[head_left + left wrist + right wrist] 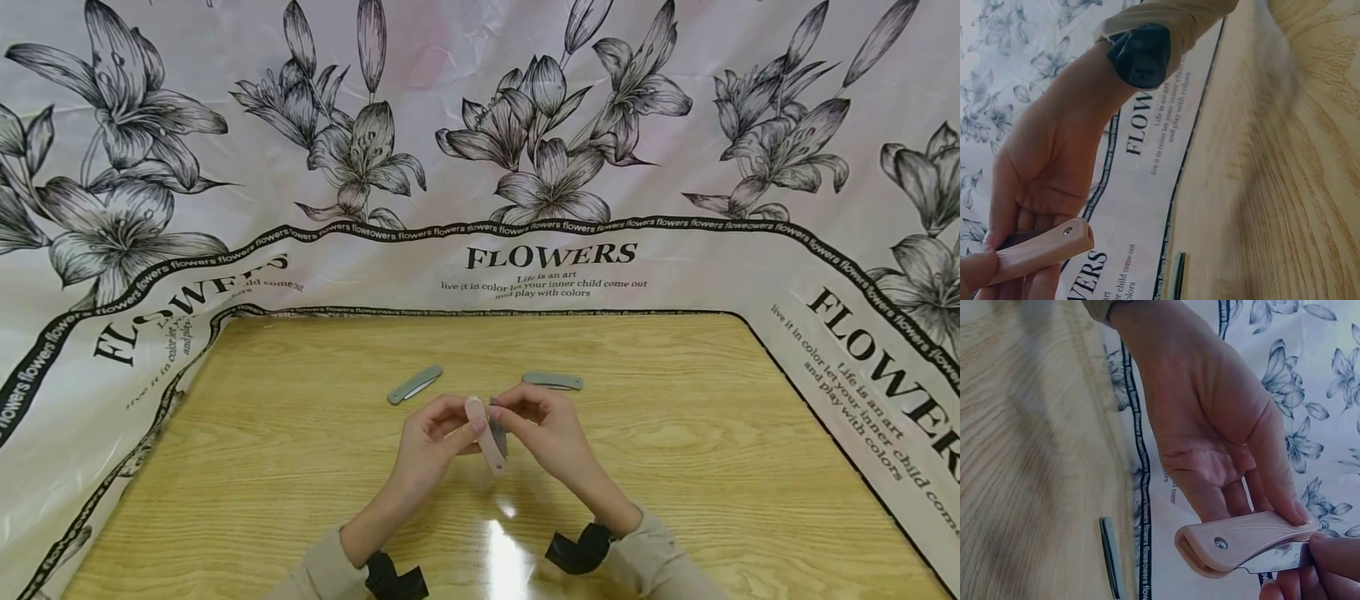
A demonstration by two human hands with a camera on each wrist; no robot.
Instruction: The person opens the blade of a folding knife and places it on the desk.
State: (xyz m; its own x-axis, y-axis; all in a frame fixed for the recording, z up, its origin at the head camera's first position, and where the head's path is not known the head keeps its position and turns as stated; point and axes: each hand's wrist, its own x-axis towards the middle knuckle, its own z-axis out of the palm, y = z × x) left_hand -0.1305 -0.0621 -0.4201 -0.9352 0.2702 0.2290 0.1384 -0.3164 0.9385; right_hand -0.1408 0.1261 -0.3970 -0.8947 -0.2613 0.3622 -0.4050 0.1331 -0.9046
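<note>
A folding knife with a pale pink handle [487,437] is held up between both hands over the table. My left hand [429,446] grips the handle, thumb on its side. My right hand [553,427] pinches the knife's metal blade [1282,557] between thumb and fingers. In the right wrist view the blade stands partly out of the handle slot, with a round pivot pin [1220,544] near the handle's end. Beyond the hands lie two grey-green folding knives, one on the left [416,385] and one on the right [552,381], the latter close behind the right fingers.
The wood-grain table [300,467] carries the two grey-green knives. A flower-printed cloth [547,275] rises behind it and along both sides. Black wrapped pieces sit at the left wrist [393,579] and the right wrist [579,550].
</note>
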